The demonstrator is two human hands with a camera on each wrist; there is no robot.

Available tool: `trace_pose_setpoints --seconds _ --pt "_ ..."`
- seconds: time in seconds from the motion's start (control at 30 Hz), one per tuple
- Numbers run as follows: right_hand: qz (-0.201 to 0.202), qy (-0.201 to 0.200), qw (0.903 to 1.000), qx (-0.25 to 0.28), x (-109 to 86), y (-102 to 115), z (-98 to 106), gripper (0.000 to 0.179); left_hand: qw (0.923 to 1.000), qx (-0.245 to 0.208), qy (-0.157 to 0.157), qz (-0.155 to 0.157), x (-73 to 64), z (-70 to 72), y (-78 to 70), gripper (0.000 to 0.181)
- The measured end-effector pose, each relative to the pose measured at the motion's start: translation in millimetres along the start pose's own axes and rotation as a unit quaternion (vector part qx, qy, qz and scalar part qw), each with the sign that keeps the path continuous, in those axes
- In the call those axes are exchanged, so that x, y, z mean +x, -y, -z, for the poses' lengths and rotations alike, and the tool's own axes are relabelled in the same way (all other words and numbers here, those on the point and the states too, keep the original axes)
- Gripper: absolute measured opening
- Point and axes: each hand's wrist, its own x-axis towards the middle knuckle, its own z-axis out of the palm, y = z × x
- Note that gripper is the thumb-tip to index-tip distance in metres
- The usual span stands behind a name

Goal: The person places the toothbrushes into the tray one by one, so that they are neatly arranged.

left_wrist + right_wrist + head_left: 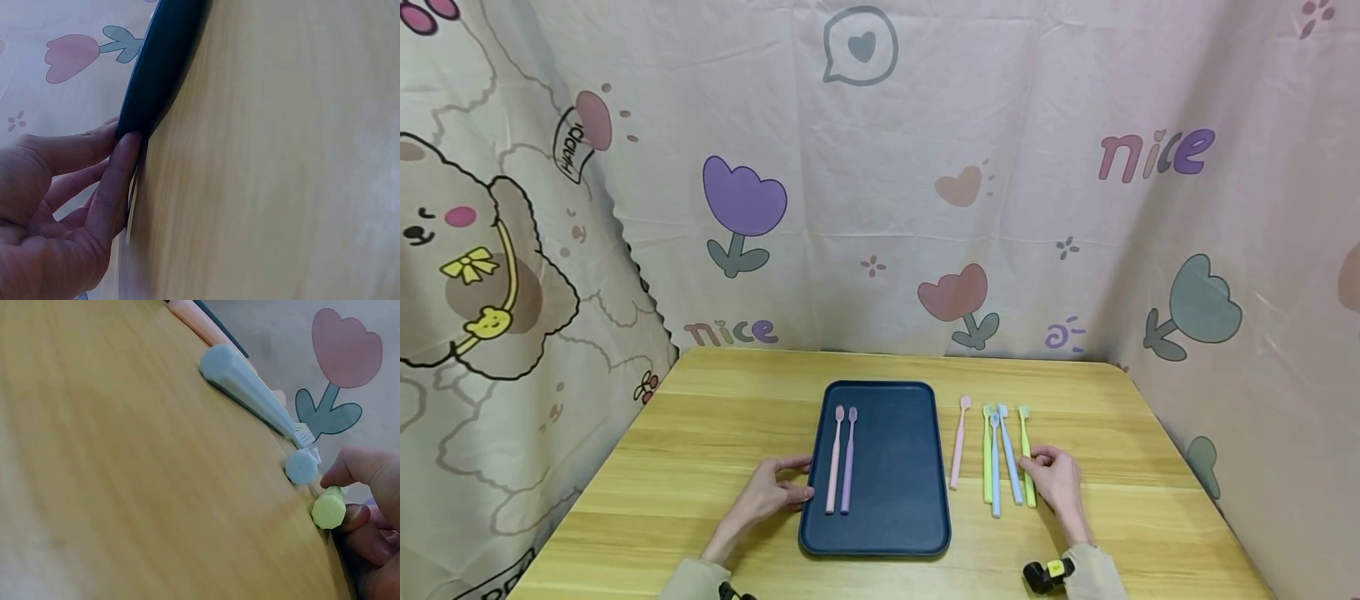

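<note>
My left hand (pixel 770 492) grips the left edge of a dark blue tray (pixel 887 533), its thumb and fingertips at the rim. A pink toothbrush (pixel 833 467) and a purple toothbrush (pixel 848 467) lie side by side in the tray's left part, heads pointing away. Right of the tray, my right hand (pixel 1056 479) pinches the rightmost green toothbrush (pixel 1026 450) between thumb and fingers. In the right wrist view this green toothbrush (pixel 329 509) shows its handle end, close over the tabletop. Just left of it lie two blue toothbrushes (pixel 996 475), partly overlapping at the heads.
Another green toothbrush (pixel 987 467) lies beside the blue ones, and a second pink toothbrush (pixel 958 446) lies nearer the tray's right side. The wooden table (pixel 730 400) reaches back to a printed curtain (pixel 865 208), which also hangs along the left and right sides.
</note>
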Motion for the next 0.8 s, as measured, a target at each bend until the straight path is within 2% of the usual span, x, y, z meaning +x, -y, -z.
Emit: trace_pose_setpoints --seconds 0.2,0.33,0.57,0.8 --pt "0.001 -0.001 1.0000 -0.006 0.3 -2.3 0.5 0.023 1.0000 0.000 0.000 -0.001 0.4 0.0 0.8 0.059" --pt "-0.006 0.013 0.9999 0.000 -0.7 -2.6 2.0 0.024 1.0000 0.000 0.001 -0.004 0.5 0.1 1.2 0.059" --pt "-0.015 0.047 0.9985 0.026 -2.1 -3.8 5.1 0.027 1.0000 -0.001 -0.001 0.005 0.2 -0.5 2.4 0.060" --pt "-0.017 0.059 0.9967 0.053 -3.0 -5.4 5.5 0.030 1.0000 0.002 0.000 0.003 0.8 0.0 2.6 0.060"
